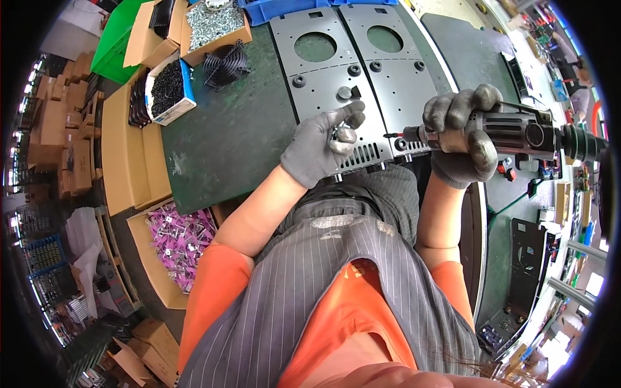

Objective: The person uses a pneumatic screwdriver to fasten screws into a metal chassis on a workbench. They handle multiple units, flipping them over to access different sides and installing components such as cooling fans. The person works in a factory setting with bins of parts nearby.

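My right hand [462, 139], in a grey glove, grips a black power screwdriver [517, 132] lying sideways. Its thin bit [393, 135] points left, over the lower part of the right metal panel [404, 87]. Curled fingers on my gloved left hand [320, 143] hold small shiny metal pieces, apparently screws [339, 132], mostly hidden. That hand is over the lower part of the left metal panel [317, 84]. Both grey panels have a large round hole, slots near the close edge and black round feet [354, 70]. A grey round piece [345, 93] lies just beyond my left fingers.
On the green bench [213, 149] stand a carton of screws [217, 29], a box of black screws [169, 90] and black wire fan guards [226, 64]. A carton of purple-and-silver parts [181, 242] sits lower left. Another bench [462, 55] is at right.
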{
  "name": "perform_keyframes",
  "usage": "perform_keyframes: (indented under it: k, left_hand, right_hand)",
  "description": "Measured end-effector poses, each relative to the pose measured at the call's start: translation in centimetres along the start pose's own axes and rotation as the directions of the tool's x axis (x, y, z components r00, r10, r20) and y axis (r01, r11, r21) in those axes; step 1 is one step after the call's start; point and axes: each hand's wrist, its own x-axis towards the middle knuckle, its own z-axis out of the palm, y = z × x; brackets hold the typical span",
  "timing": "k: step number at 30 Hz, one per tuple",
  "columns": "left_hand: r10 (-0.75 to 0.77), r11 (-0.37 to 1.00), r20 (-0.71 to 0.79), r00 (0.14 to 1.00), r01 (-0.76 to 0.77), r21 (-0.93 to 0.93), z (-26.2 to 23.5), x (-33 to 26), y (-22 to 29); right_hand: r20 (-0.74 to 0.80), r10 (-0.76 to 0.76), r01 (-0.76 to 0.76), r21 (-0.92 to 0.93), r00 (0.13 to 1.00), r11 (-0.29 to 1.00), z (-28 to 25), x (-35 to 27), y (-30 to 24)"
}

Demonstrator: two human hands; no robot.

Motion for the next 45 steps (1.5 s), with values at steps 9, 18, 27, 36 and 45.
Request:
perform_keyframes:
  k: [9, 18, 27, 36, 45]
  left_hand:
    - [-0.007, 0.957, -0.055, 0.998, 0.022, 0.288, 0.5, -1.3, -1.7]
    - [-0.08, 0.993, 0.005, 0.997, 0.08, 0.091, 0.7, -2.0, -2.7]
    - [-0.106, 0.992, 0.044, 0.993, 0.103, 0.069, 1.0, -1.6, -3.2]
    - [-0.042, 0.953, -0.058, 0.997, 0.057, 0.298, 2.8, -1.6, -4.2]
    - [0.388, -0.763, 0.292, 0.874, 0.128, 0.633, 3.7, 2.0, 1.3]
  right_hand:
    - [-0.059, 0.027, -0.02, 0.112, 0.998, 0.994, 2.6, 0.0, 1.8]
    - [-0.047, 0.06, -0.061, -0.026, 0.997, 0.998, 4.6, -0.6, 3.0]
    - [-0.068, -0.018, 0.019, 0.015, 0.997, 1.0, 4.0, -0.9, 2.7]
    - [-0.17, -0.059, 0.075, 0.093, 0.984, 0.993, 2.9, -2.0, 2.1]
    - [-0.475, 0.012, 0.038, 0.096, 0.88, 0.995, -2.2, -2.7, -0.4]
